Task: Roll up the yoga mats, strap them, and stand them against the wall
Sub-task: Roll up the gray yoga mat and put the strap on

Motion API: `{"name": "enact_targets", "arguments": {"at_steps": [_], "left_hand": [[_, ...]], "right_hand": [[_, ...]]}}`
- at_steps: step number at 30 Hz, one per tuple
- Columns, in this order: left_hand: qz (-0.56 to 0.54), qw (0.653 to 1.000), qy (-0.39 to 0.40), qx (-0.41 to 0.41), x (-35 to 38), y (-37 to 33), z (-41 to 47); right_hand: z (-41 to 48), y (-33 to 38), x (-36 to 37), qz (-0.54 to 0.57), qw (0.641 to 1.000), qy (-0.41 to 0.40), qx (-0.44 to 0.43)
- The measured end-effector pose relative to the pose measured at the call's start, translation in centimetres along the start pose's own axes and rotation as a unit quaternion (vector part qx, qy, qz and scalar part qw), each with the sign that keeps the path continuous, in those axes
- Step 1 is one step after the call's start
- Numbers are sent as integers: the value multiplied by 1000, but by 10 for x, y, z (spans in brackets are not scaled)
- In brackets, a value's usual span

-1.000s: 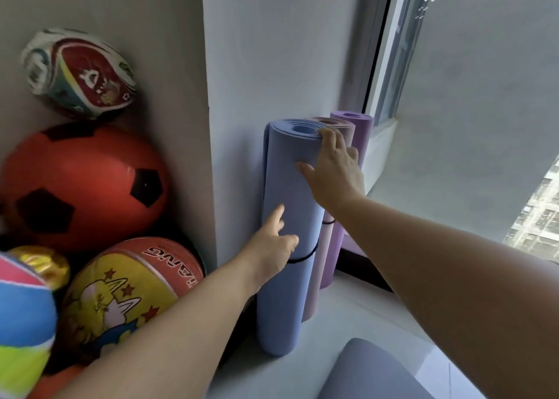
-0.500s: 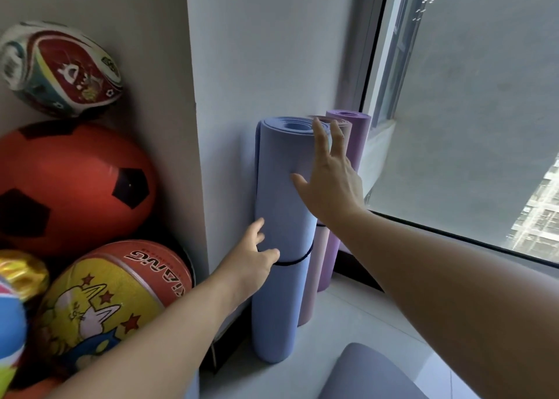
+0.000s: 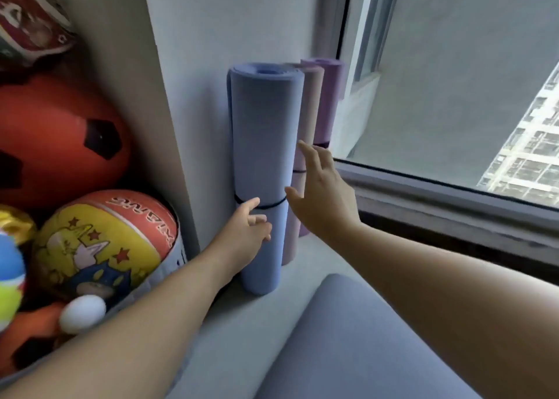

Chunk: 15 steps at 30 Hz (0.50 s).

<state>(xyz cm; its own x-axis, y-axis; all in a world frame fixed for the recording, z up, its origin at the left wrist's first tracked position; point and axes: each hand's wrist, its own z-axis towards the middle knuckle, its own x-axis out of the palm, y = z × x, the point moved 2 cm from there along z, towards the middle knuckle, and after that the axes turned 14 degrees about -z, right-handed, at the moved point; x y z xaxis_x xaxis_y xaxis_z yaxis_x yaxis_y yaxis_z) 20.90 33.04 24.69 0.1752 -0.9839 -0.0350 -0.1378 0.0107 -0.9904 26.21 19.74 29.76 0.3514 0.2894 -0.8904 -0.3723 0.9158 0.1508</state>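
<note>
Blue mat point(image 3: 266, 132) upright, strapped; left hand point(image 3: 242, 238) touching, right hand point(image 3: 323, 199) clear, fingers spread; ball lettering unreadable.

Matt, smooth foam blue rolled yoga mat point(image 3: 264, 144) beside the left hand point(image 3: 245, 238); glossy rubbery orange football point(image 3: 57, 138) left of it; smooth painted wall point(image 3: 217, 35) behind.
</note>
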Motion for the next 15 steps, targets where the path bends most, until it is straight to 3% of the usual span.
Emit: {"name": "enact_targets", "arguments": {"at_steps": [4,6,8,12,15], "left_hand": [[119,986,62,-102,9,110,-36],[215,952,121,-178,14,182,-61],[273,913,162,-255,13,243,-88],[350,867,143,-324,20,326,-122],[326,880,94,-332,19,341,-115]], "right_hand": [[-103,-42,61,-24,970,240,15],[-165,-64,95,-30,921,388,21],[-217,-79,115,-34,873,487,15],[-281,-100,148,-24,825,565,10],[-296,-112,167,-23,820,572,10]]}}
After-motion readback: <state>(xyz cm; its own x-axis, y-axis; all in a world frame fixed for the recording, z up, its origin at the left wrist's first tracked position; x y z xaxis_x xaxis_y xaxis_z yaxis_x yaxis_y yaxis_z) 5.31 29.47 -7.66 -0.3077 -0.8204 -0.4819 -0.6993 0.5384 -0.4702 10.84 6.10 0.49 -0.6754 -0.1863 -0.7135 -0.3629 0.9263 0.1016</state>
